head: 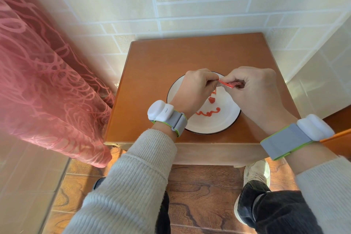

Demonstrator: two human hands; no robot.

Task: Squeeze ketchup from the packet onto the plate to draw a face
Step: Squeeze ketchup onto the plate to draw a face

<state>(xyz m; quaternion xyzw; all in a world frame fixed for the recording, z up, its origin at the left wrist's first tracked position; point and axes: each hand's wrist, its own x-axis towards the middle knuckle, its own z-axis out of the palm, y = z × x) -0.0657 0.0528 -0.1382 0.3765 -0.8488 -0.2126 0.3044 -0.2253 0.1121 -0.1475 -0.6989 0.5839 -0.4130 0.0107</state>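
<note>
A white plate with a dark rim (207, 127) lies on a small wooden table (171, 59). On it are ketchup marks: a wavy mouth line (208, 113), a blob for a nose (211, 100) and a thin streak (213, 93) under my left fingers. A red ketchup packet (228, 84) is held flat above the plate's far half. My left hand (193, 89) pinches its left end and my right hand (252, 89) grips its right end. Much of the plate's far half is hidden by my hands.
A pink patterned curtain (41, 81) hangs close to the table's left side. Tiled walls stand behind and to the right. My legs and a white shoe (256, 173) are below the table's front edge, on a wood-patterned floor.
</note>
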